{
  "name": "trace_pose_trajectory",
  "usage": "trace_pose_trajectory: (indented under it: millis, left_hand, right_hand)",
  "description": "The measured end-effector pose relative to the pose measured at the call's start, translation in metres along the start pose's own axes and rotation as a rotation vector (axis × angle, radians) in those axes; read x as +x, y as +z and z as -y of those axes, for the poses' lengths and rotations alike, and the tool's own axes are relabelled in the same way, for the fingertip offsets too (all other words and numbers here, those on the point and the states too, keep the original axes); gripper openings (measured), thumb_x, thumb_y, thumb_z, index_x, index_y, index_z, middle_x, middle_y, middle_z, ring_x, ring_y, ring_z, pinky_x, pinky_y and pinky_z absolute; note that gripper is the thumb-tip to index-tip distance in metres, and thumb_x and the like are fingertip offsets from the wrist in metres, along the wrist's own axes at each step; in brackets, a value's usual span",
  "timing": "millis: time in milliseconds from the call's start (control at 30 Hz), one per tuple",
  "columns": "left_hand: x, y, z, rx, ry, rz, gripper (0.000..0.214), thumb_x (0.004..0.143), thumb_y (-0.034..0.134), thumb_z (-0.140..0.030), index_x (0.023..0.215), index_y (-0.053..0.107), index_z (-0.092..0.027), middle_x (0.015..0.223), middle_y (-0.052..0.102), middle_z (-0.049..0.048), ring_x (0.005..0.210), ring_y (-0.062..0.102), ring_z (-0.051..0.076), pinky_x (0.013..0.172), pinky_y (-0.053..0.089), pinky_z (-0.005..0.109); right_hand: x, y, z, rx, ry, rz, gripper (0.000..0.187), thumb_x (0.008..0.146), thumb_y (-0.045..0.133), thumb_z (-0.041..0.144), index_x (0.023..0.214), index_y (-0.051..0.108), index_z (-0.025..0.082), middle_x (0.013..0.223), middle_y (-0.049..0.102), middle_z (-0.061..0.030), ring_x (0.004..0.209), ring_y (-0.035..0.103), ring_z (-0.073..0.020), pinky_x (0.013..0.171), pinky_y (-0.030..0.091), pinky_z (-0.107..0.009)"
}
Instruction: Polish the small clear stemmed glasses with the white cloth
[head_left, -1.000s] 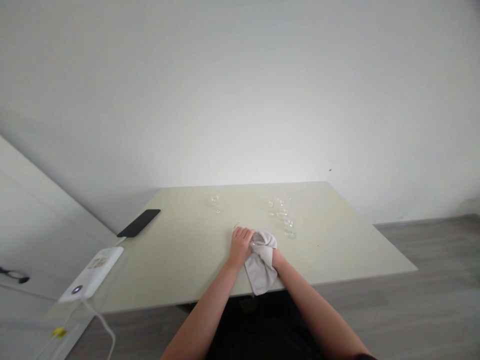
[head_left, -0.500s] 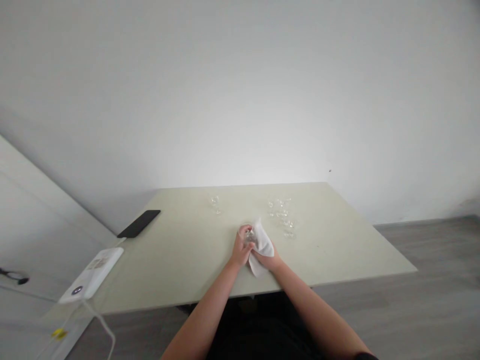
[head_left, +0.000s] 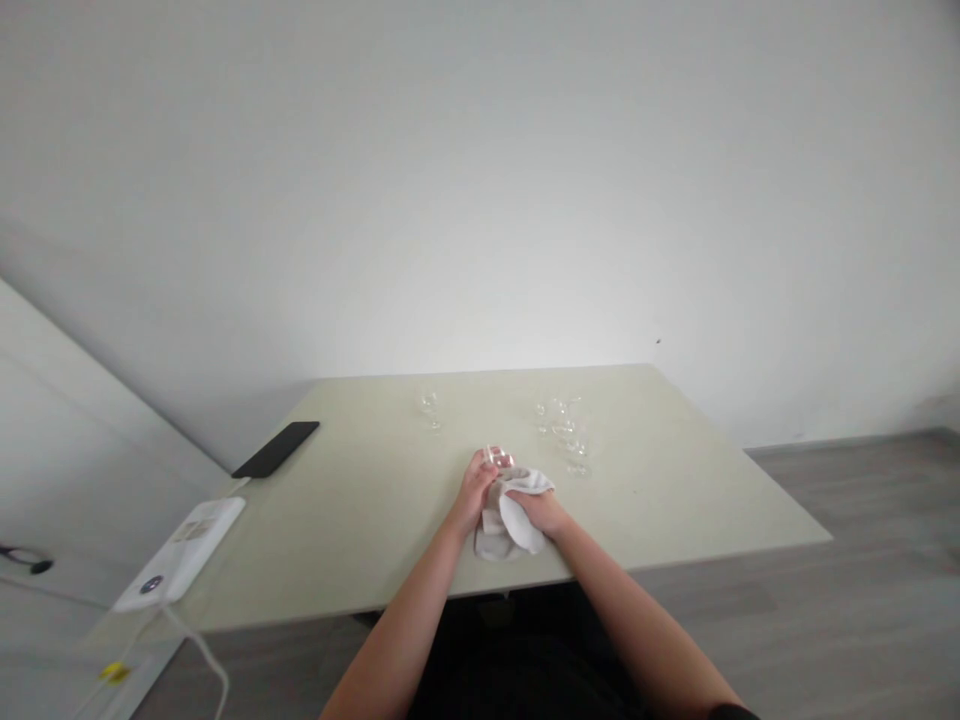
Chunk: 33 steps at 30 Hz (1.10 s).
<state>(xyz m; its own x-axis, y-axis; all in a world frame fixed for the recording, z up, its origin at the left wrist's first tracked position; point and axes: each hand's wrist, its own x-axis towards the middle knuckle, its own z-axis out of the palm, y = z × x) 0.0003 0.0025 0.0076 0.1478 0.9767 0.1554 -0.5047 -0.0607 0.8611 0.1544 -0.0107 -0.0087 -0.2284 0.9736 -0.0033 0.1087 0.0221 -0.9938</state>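
Observation:
Both my hands meet over the near middle of a pale table [head_left: 360,520]. My left hand [head_left: 474,485] is closed around a small clear glass [head_left: 498,459], whose rim shows above my fingers. My right hand [head_left: 541,512] is closed on a white cloth [head_left: 511,520], which is bunched against the glass and hangs down between my wrists. A single clear glass [head_left: 429,407] stands at the back left of my hands. A cluster of several clear glasses [head_left: 566,428] stands at the back right, close to my right hand.
A black phone [head_left: 276,449] lies flat near the table's left edge. A white device [head_left: 180,553] with a cable sits at the near left corner. A white wall runs behind the table, and grey floor lies to the right.
The cloth hung long at first, was gathered up against the glass, and now droops lower between my wrists. My hands have shifted slightly around the glass; nothing else moved.

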Motion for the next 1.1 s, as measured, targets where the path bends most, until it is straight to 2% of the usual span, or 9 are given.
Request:
trace_pose_trajectory:
  millis: [100,233,300,433,600,733,900,1033,1100]
  left_hand:
    - [0.004,-0.002,0.003,0.037,0.054,-0.066,0.053,0.067,0.08,-0.039,0.109,0.059,-0.017,0.096,0.069,0.0046,0.085,0.065,0.017,0.081,0.047,0.029]
    - [0.006,-0.001,0.003,-0.062,-0.028,-0.007,0.053,0.071,0.074,-0.046,0.111,0.058,-0.016,0.097,0.069,0.0079,0.088,0.066,0.021,0.084,0.048,0.035]
    - [0.006,-0.001,0.004,-0.066,0.002,-0.005,0.05,0.072,0.073,-0.048,0.109,0.059,-0.017,0.098,0.069,0.0078,0.09,0.066,0.021,0.085,0.047,0.036]
    - [0.006,-0.003,0.006,0.015,0.053,-0.081,0.051,0.069,0.078,-0.041,0.111,0.058,-0.019,0.096,0.068,0.0048,0.083,0.065,0.017,0.08,0.047,0.031]
    - [0.006,-0.001,0.004,-0.087,0.011,-0.05,0.047,0.074,0.069,-0.047,0.109,0.058,-0.018,0.101,0.068,0.0074,0.089,0.066,0.021,0.083,0.048,0.035]
    - [0.004,-0.001,0.001,-0.012,0.062,-0.059,0.049,0.07,0.075,-0.037,0.112,0.057,-0.019,0.097,0.067,0.0041,0.083,0.064,0.016,0.079,0.046,0.03]
    - [0.001,0.001,-0.002,-0.155,-0.032,0.044,0.051,0.075,0.068,-0.049,0.114,0.056,-0.017,0.102,0.067,0.0092,0.09,0.064,0.022,0.084,0.047,0.038]
    - [0.0,0.003,-0.003,-0.027,0.029,-0.008,0.058,0.068,0.077,-0.039,0.118,0.056,-0.019,0.096,0.066,0.0041,0.084,0.063,0.017,0.079,0.046,0.03]
    - [0.0,0.003,-0.004,-0.027,-0.01,-0.007,0.059,0.07,0.076,-0.039,0.121,0.054,-0.019,0.096,0.067,0.0048,0.083,0.063,0.018,0.079,0.047,0.031]
  right_hand:
    - [-0.003,0.003,0.004,-0.071,-0.012,-0.045,0.023,0.076,0.066,0.032,0.097,0.071,0.024,0.109,0.072,-0.0038,0.109,0.064,-0.025,0.104,0.046,-0.043]
    - [-0.004,0.003,0.01,-0.076,0.006,-0.056,0.028,0.075,0.067,0.031,0.102,0.071,0.022,0.112,0.071,-0.005,0.111,0.064,-0.0252,0.105,0.045,-0.043]
    - [-0.003,0.002,0.012,-0.074,0.033,-0.061,0.027,0.076,0.067,0.03,0.101,0.071,0.022,0.111,0.072,-0.0051,0.11,0.065,-0.025,0.104,0.046,-0.042]
    - [-0.003,0.001,0.011,-0.075,0.038,-0.059,0.028,0.077,0.067,0.031,0.104,0.07,0.023,0.113,0.071,-0.0042,0.111,0.064,-0.0241,0.105,0.045,-0.041]
    - [-0.002,0.001,0.007,-0.117,0.062,-0.044,0.031,0.076,0.068,0.031,0.105,0.07,0.021,0.115,0.07,-0.0058,0.113,0.063,-0.0244,0.106,0.043,-0.043]
    - [-0.002,0.002,0.008,-0.12,0.037,0.004,0.029,0.077,0.068,0.029,0.106,0.07,0.023,0.115,0.07,-0.0037,0.114,0.062,-0.0231,0.108,0.042,-0.041]
    - [-0.003,0.002,0.01,-0.105,0.052,0.014,0.033,0.077,0.068,0.027,0.11,0.069,0.022,0.119,0.068,-0.0048,0.117,0.061,-0.0227,0.109,0.041,-0.039]
    - [-0.003,0.002,0.011,-0.079,0.046,0.017,0.031,0.076,0.069,0.029,0.105,0.07,0.021,0.116,0.069,-0.0061,0.115,0.062,-0.0245,0.109,0.041,-0.042]
    - [-0.002,0.002,0.01,-0.059,0.035,0.0,0.031,0.075,0.07,0.029,0.105,0.07,0.022,0.117,0.069,-0.0056,0.115,0.062,-0.0251,0.109,0.04,-0.043]
